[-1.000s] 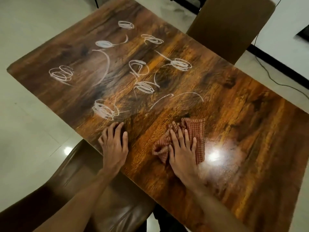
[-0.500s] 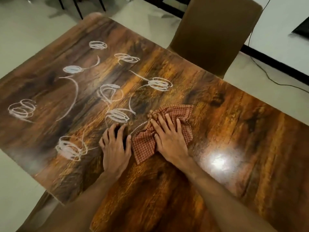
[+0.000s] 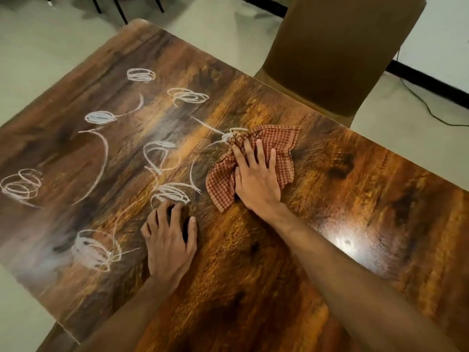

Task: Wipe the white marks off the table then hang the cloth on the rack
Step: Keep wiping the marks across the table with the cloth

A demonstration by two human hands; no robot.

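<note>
While the left hand point(image 3: 169, 243) rests flat with fingers spread on the table point(image 3: 355, 224), the right hand point(image 3: 256, 179) presses straight fingers onto the checked cloth point(image 3: 281, 148), which covers a far white mark point(image 3: 229, 134).

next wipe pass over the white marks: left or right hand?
Right. The right hand presses the checked cloth flat on the table, with the cloth's edge at a white scribble and more marks beside it. The left hand rests bare on the table, holding nothing.
</note>
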